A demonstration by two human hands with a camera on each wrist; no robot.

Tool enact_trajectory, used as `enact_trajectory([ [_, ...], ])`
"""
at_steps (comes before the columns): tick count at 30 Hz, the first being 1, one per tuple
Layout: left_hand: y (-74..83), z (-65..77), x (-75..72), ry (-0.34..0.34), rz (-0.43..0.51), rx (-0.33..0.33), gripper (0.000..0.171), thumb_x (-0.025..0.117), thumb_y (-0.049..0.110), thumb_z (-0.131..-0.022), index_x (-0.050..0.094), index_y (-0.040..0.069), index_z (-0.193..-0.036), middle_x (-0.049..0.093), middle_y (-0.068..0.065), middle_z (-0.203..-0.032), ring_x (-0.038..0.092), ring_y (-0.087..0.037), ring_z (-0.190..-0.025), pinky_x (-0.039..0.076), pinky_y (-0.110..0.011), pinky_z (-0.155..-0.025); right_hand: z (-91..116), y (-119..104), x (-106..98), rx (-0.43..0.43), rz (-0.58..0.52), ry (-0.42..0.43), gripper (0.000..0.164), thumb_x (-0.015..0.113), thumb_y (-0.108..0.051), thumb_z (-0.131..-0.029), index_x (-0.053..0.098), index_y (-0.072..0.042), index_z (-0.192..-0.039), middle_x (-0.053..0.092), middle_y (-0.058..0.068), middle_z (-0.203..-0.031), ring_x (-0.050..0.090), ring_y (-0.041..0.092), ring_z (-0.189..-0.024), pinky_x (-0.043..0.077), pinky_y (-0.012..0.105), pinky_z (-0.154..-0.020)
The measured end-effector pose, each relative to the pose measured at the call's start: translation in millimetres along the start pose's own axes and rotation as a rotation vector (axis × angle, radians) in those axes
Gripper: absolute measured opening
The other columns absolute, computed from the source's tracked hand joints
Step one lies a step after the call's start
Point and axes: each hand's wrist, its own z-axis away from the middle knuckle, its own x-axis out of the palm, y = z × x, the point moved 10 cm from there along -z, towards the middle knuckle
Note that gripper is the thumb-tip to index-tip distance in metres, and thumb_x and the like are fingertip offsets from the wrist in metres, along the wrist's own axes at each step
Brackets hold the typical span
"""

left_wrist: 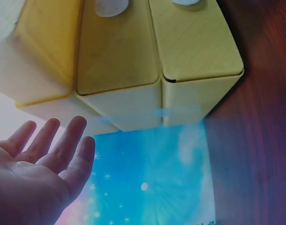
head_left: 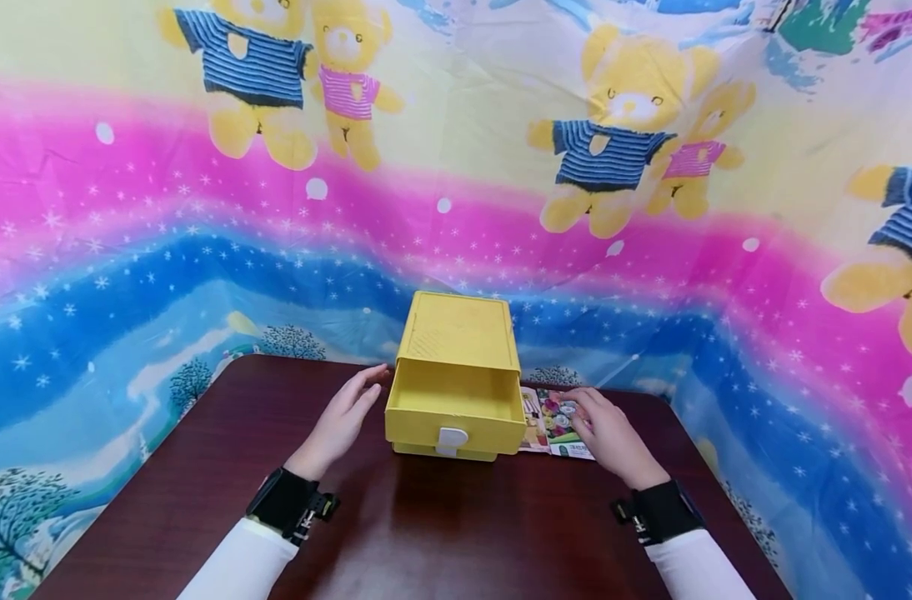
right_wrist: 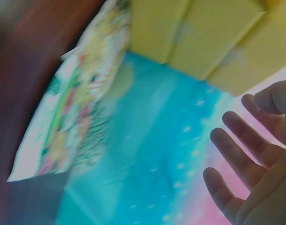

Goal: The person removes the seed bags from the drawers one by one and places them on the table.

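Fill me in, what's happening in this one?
A person has both hands around a yellow drawer unit on a dark table. Its top drawer, with a white handle, is pulled open. The left hand is open beside the unit, holding nothing. The right hand is on the other side, near a flat, colourfully printed item lying there; the right wrist view shows it apart from that item, gripping nothing.

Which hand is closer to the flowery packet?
Right. The right hand partly overlaps the flowery packet in the head view; the left hand is across the yellow drawer box from it.
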Motion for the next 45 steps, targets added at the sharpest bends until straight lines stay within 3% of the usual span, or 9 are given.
enact_trajectory([
  [4,8.8,5.4,-4.7,-0.006,0.004,0.053,0.048,0.043,0.021,-0.112,0.040,0.001,-0.156,0.044,-0.023,-0.157,0.045,-0.043,-0.142,0.037,-0.062,-0.116,-4,-25,-10,-0.004,-0.065,0.011,0.032,0.058,-0.020,-0.107,0.061,-0.012,-0.138,0.062,0.011,-0.135,0.064,0.027,-0.114,0.056,0.048,-0.092],
  [11,12.2,14.7,-1.0,-0.036,-0.020,0.086,0.052,0.049,0.018,-0.110,0.036,0.004,-0.158,0.039,-0.021,-0.159,0.046,-0.043,-0.141,0.043,-0.051,-0.112,3,-57,-13,0.023,-0.150,0.014,0.046,0.051,-0.036,-0.110,0.053,-0.011,-0.148,0.056,0.013,-0.145,0.054,0.034,-0.135,0.048,0.058,-0.108],
  [14,11.2,17.0,1.9,-0.035,-0.028,0.099,0.053,0.051,0.015,-0.109,0.035,0.004,-0.159,0.038,-0.021,-0.160,0.046,-0.043,-0.141,0.042,-0.057,-0.110,5,-66,-13,0.019,-0.173,0.015,0.050,0.050,-0.042,-0.109,0.050,-0.014,-0.151,0.053,0.011,-0.150,0.050,0.034,-0.140,0.045,0.060,-0.110],
  [18,9.3,20.0,4.4,-0.037,-0.032,0.106,0.056,0.053,0.015,-0.107,0.033,0.004,-0.159,0.037,-0.019,-0.160,0.044,-0.043,-0.142,0.040,-0.064,-0.110,7,-77,-13,-0.001,-0.209,0.015,0.051,0.056,-0.039,-0.107,0.048,-0.018,-0.153,0.051,0.009,-0.152,0.050,0.033,-0.139,0.052,0.057,-0.104],
  [23,8.3,22.5,6.6,-0.034,-0.048,0.113,0.060,0.058,0.019,-0.106,0.034,0.006,-0.159,0.038,-0.017,-0.159,0.045,-0.041,-0.143,0.040,-0.065,-0.109,9,-84,-11,-0.010,-0.242,0.025,0.051,0.055,-0.039,-0.107,0.046,-0.021,-0.154,0.049,0.007,-0.154,0.052,0.030,-0.138,0.056,0.053,-0.098],
  [29,8.0,22.3,10.1,-0.028,-0.056,0.125,0.062,0.062,0.018,-0.104,0.035,0.008,-0.159,0.040,-0.016,-0.158,0.047,-0.039,-0.142,0.043,-0.057,-0.108,12,-89,-13,0.007,-0.296,0.052,0.048,0.054,-0.032,-0.109,0.046,-0.019,-0.155,0.048,0.007,-0.155,0.049,0.031,-0.141,0.054,0.056,-0.100],
  [37,6.0,22.2,13.2,-0.010,-0.056,0.117,0.064,0.065,0.018,-0.102,0.037,0.009,-0.158,0.041,-0.015,-0.157,0.050,-0.037,-0.140,0.043,-0.059,-0.108,13,-99,-12,-0.010,-0.318,0.054,0.061,0.062,-0.042,-0.103,0.041,-0.024,-0.158,0.045,0.006,-0.158,0.041,0.032,-0.148,0.041,0.065,-0.113],
  [45,5.1,20.9,16.6,-0.004,-0.029,0.124,0.063,0.065,0.017,-0.103,0.036,0.007,-0.158,0.042,-0.015,-0.156,0.051,-0.037,-0.139,0.044,-0.062,-0.108,12,-97,-9,0.028,-0.342,0.058,0.070,0.067,-0.048,-0.098,0.041,-0.022,-0.158,0.045,0.005,-0.157,0.042,0.031,-0.147,0.043,0.064,-0.111],
])
